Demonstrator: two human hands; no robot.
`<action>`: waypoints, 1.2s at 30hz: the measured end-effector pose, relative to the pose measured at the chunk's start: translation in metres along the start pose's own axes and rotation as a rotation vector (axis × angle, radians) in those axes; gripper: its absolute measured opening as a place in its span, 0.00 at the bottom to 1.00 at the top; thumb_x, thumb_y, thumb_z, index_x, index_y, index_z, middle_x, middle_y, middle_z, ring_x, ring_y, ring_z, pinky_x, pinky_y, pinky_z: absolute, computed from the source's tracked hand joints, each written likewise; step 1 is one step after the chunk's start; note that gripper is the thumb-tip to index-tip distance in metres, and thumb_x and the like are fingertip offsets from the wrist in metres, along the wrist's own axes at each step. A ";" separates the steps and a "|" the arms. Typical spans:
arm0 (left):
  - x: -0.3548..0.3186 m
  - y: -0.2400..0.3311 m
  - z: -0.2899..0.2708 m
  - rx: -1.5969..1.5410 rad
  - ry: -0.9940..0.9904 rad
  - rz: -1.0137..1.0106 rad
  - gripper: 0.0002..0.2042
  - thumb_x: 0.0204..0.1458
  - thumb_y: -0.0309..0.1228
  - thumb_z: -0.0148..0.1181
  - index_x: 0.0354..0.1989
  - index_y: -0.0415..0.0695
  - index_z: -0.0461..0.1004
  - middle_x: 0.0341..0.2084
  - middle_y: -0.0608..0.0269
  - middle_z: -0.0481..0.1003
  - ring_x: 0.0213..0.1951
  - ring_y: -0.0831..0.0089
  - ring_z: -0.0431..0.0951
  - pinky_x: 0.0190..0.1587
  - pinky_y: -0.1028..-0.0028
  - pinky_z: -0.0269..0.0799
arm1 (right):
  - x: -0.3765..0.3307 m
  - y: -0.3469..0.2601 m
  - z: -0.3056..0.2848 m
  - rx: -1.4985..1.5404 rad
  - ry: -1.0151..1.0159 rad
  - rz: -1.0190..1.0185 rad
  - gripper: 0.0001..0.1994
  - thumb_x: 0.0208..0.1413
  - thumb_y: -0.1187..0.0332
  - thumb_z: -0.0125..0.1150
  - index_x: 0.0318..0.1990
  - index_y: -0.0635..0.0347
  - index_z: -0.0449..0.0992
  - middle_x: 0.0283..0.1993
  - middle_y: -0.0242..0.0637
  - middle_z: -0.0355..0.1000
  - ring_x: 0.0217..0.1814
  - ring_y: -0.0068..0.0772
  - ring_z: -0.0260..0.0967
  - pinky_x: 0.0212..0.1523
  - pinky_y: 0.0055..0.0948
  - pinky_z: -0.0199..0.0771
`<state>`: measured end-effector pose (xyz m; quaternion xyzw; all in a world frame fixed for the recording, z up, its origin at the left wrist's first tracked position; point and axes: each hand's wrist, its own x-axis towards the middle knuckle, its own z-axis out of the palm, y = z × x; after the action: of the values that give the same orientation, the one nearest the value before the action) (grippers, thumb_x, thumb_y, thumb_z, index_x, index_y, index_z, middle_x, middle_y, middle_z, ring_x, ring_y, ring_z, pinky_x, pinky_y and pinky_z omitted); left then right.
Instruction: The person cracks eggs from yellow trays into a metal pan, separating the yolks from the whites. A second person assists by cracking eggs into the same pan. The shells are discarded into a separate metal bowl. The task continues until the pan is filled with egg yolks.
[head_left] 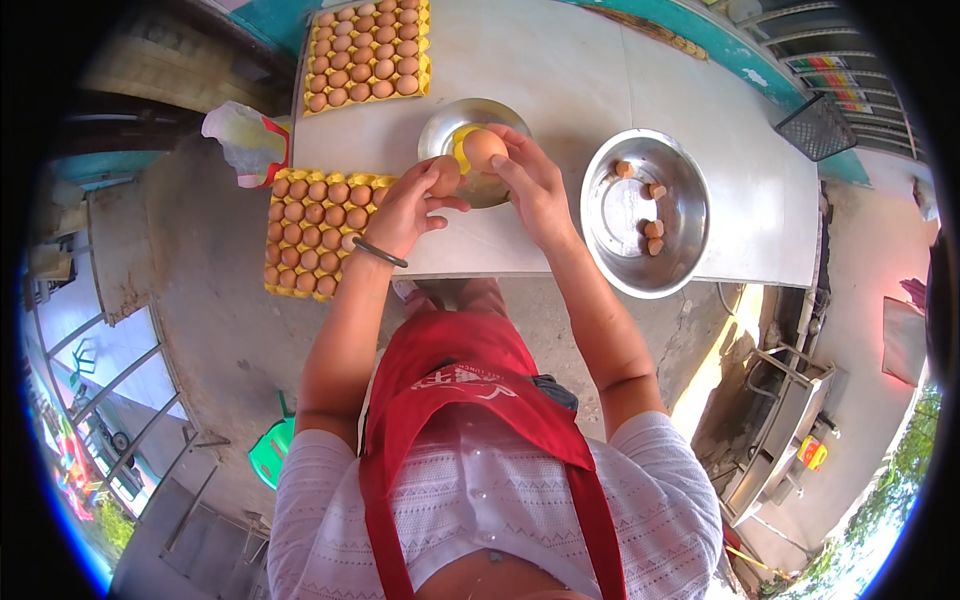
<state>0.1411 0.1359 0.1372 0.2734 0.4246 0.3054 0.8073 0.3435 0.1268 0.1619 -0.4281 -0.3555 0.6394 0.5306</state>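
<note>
Both hands are raised over a small steel bowl [437,130] near the table's front edge. My left hand [398,212] wears a dark band at the wrist and pinches a brown egg [444,177]. Close beside it, my right hand [535,180] grips a lighter brown egg [484,148] between thumb and fingers. I cannot tell whether either egg is whole or a half shell. Yellow yolk [461,143] shows in the bowl behind the eggs; the hands hide part of the bowl.
A large steel basin [596,225] holding several broken eggshells [655,191] stands to the right. Yellow trays of eggs lie at the far left [424,60] and the near left [283,178]. A plastic bag [240,140] hangs at the table's left edge; a black mesh basket [816,128] is at far right.
</note>
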 end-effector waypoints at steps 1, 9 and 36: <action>0.003 0.002 0.002 0.065 0.008 0.017 0.23 0.62 0.43 0.53 0.62 0.47 0.62 0.45 0.65 0.75 0.40 0.74 0.78 0.33 0.81 0.65 | 0.004 -0.004 -0.005 0.106 -0.024 0.078 0.21 0.59 0.70 0.62 0.59 0.62 0.68 0.53 0.39 0.71 0.50 0.28 0.71 0.53 0.28 0.71; 0.041 0.004 0.008 0.540 -0.070 0.161 0.19 0.58 0.25 0.56 0.55 0.37 0.58 0.34 0.63 0.70 0.26 0.81 0.70 0.27 0.80 0.68 | 0.036 0.002 -0.030 -0.912 -0.190 -0.025 0.25 0.49 0.59 0.68 0.56 0.52 0.73 0.39 0.43 0.77 0.39 0.39 0.76 0.42 0.34 0.76; 0.060 0.066 0.060 2.233 0.188 0.771 0.19 0.49 0.23 0.56 0.53 0.48 0.70 0.42 0.57 0.69 0.37 0.64 0.78 0.31 0.70 0.78 | 0.051 -0.048 -0.052 -1.243 -0.033 -0.513 0.20 0.47 0.75 0.61 0.50 0.48 0.77 0.34 0.30 0.76 0.33 0.35 0.75 0.36 0.29 0.76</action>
<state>0.2019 0.2126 0.1816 0.9132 0.4033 0.0078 -0.0581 0.4059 0.1860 0.1768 -0.5463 -0.7559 0.1759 0.3150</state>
